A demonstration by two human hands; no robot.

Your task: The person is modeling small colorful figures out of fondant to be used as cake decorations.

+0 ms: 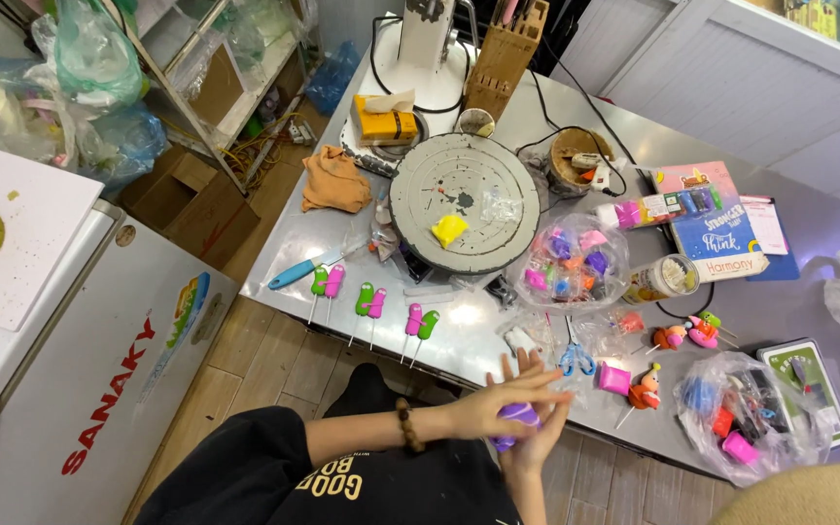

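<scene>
From the head camera, you have both palms pressed together around a lump of purple clay, just off the near edge of the steel table. Your left hand lies on top with its fingers stretched flat over the lump, a beaded bracelet on its wrist, and your right hand cups the lump from beneath, so the clay is sandwiched between the two rather than pinched by fingertips. On the table just beyond your hands lie blue-handled scissors and a pink clay block. Further left, near the table's edge, three pairs of green and pink clay figures on sticks lie in a row, with a blue-handled knife beside them. In the middle sits a round grey turntable carrying a yellow clay piece. To its right a clear bag of coloured clay lies open, and another bag rests near the right edge. An orange cloth sits at the far left.
</scene>
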